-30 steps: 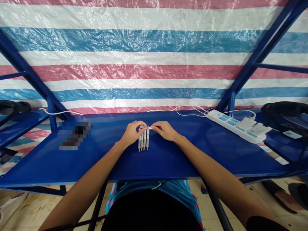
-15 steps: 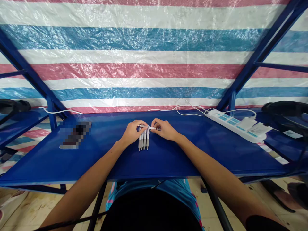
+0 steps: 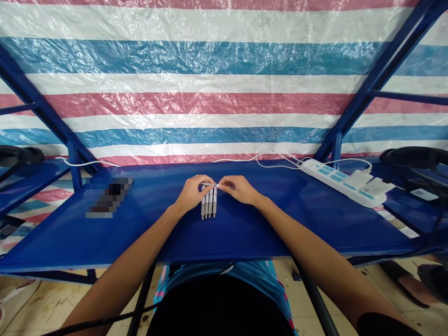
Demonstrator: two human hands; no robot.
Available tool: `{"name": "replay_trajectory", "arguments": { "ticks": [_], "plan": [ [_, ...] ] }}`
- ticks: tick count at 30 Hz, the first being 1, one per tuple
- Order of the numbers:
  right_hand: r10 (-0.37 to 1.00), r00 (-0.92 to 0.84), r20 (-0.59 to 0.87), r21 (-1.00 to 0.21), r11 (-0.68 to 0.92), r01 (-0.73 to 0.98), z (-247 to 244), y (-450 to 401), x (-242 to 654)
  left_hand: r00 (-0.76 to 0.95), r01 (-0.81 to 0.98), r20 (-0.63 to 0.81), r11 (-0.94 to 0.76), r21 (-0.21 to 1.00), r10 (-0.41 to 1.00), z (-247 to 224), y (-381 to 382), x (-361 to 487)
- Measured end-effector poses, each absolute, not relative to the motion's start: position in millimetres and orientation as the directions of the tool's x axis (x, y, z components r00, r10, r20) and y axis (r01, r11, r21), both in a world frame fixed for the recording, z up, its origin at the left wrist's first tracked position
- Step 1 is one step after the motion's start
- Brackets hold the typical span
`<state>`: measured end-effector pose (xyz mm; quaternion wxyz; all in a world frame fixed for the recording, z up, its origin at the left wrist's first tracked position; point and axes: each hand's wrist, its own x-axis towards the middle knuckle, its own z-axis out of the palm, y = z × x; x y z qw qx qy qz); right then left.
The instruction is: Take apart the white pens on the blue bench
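Several white-and-grey pens (image 3: pixel 209 205) lie side by side on the blue table, their grey ends toward me. Above their far ends, another pen (image 3: pixel 210 184) is held crosswise between my hands. My left hand (image 3: pixel 194 192) pinches its grey left portion between thumb and fingers. On the other side, my right hand (image 3: pixel 240 189) is closed with its fingertips on the pen's right portion, which they mostly cover. Whether the held pen is one piece or in two parts, I cannot tell.
A white power strip (image 3: pixel 341 182) with plugged-in adapters and white cables (image 3: pixel 276 156) stands at the right. A pixelated dark object (image 3: pixel 112 198) lies at the left. Blue metal posts (image 3: pixel 338 147) rise at the table's back, before a striped plastic sheet (image 3: pixel 210 102).
The fingers of my right hand have shifted left along the pen, closer to my left hand, and now cover the white portion. My left hand and the row of pens stay put.
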<state>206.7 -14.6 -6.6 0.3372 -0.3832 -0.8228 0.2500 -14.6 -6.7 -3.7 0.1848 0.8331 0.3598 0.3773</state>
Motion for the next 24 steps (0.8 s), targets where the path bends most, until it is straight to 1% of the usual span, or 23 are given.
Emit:
{"name": "replay_trajectory", "arguments": {
  "ticks": [9, 18, 24],
  "plan": [
    [0.839, -0.445, 0.312, -0.733, 0.511, 0.449, -8.1, -15.5, 204.4, 0.461, 0.466, 0.484, -0.667, 0.581, 0.744, -4.5, -4.8, -13.7],
    [0.8, -0.499, 0.333, -0.641, 0.58, 0.503, -6.3, -14.1, 207.2, 0.463, 0.467, 0.482, -0.667, 0.58, 0.744, -3.1, -6.7, -14.8],
    [0.804, -0.482, 0.348, -0.673, 0.572, 0.469, -8.3, -14.5, 206.7, 0.461, 0.475, 0.486, -0.669, 0.572, 0.743, -5.2, -5.1, -14.6]
  ]
}}
